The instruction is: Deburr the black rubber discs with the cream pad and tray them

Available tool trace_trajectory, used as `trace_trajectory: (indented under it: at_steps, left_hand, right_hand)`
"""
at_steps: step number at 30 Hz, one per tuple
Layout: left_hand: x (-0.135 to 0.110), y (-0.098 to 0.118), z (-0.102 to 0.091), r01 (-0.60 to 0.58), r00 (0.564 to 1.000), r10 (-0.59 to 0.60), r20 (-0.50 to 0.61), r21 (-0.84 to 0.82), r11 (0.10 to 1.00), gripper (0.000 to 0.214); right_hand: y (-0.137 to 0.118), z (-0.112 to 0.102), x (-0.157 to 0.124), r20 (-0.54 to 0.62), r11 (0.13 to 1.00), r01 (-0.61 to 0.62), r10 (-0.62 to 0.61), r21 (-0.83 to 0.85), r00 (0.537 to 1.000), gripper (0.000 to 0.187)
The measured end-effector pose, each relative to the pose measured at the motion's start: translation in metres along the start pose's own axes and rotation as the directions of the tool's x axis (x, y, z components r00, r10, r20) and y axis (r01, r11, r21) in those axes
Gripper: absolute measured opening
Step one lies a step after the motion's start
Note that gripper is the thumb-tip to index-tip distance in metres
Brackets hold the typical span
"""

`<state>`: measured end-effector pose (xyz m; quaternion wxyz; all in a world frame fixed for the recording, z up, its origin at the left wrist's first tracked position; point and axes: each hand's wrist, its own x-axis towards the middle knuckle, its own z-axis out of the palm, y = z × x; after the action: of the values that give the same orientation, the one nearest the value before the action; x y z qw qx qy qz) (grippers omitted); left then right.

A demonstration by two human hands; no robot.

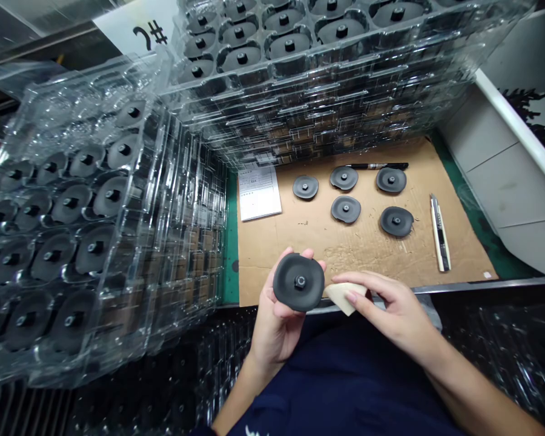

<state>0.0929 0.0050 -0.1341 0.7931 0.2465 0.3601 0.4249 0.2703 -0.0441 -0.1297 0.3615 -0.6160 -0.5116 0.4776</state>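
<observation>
A round black part with a small central stem rests in my left hand, its stem side facing up and my fingers around its rim. My right hand pinches a cream-coloured wedge, perhaps a sponge, between thumb and fingers. The wedge's tip is close to the right rim of the part; whether they touch I cannot tell. Beyond my hands, several similar black parts lie stem up on a cardboard sheet.
Stacked clear plastic trays full of black parts rise at the back, with another stack on the left. A utility knife, a black pen and a printed paper slip lie on the cardboard. A white panel borders the right.
</observation>
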Motion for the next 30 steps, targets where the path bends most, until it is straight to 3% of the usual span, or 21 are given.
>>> trace_trajectory:
  at_steps: [4,6,8,11,13,15,17,22,30]
  left_hand:
    - [0.001,-0.002,0.001,0.006,1.0,-0.006,0.0,0.004,1.0,0.062]
    - [0.001,-0.002,0.002,-0.008,1.0,0.008,-0.007,0.006,1.0,0.062]
    - [0.002,-0.003,0.001,-0.028,0.999,0.028,-0.042,0.007,1.0,0.065]
    - [0.002,-0.003,-0.001,-0.028,0.994,0.029,-0.101,0.014,1.0,0.066]
    - [0.001,-0.002,-0.003,-0.025,0.994,0.027,-0.103,0.022,0.999,0.067]
    - [0.001,-0.002,-0.003,-0.031,0.996,0.032,-0.084,0.023,0.999,0.068]
    - [0.002,-0.002,-0.002,-0.037,0.997,0.038,-0.069,0.016,0.999,0.068]
    - [0.003,0.0,0.002,-0.047,0.999,0.046,-0.024,-0.022,0.999,0.062]
    - [-0.006,0.003,0.001,-0.068,0.995,0.069,0.069,-0.026,0.997,0.06]
  right_hand:
    - [-0.014,-0.003,0.0,-0.172,0.991,0.127,-0.133,-0.047,0.976,0.026]
    - [-0.024,-0.003,0.001,-0.166,0.959,0.253,-0.272,-0.13,0.948,0.031]
    - [-0.032,0.0,0.001,-0.031,0.911,0.369,-0.381,-0.184,0.924,0.034]
    - [-0.039,0.002,-0.002,0.216,0.892,0.444,-0.419,-0.082,0.882,0.03]
    - [-0.038,0.001,-0.005,0.221,0.923,0.384,-0.374,-0.001,0.901,0.027]
    - [-0.033,-0.001,-0.007,0.103,0.966,0.259,-0.26,0.019,0.96,0.025]
    - [-0.026,-0.003,-0.008,-0.003,0.99,0.138,-0.138,0.023,0.99,0.025]
    - [-0.012,-0.003,-0.005,-0.076,0.998,0.024,-0.02,0.052,0.997,0.023]
    - [-0.008,-0.001,-0.004,-0.083,0.998,-0.003,0.008,0.055,0.997,0.023]
